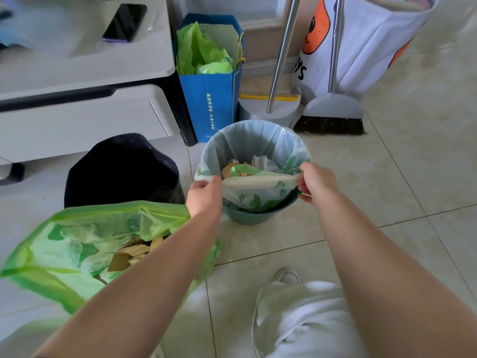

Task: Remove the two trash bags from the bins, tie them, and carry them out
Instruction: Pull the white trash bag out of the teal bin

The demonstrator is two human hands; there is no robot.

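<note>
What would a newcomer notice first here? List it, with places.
Dead centre, the left hand and right hand pinch the near edge of the liner bag in the green bin. Lower left, a green trash bag lies open on the floor, with the black bin just behind it.

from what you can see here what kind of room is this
Most likely a room in a home: tiled floor, a broom and dustpan parked by the wall, a low white cabinet with a phone on top.
</note>
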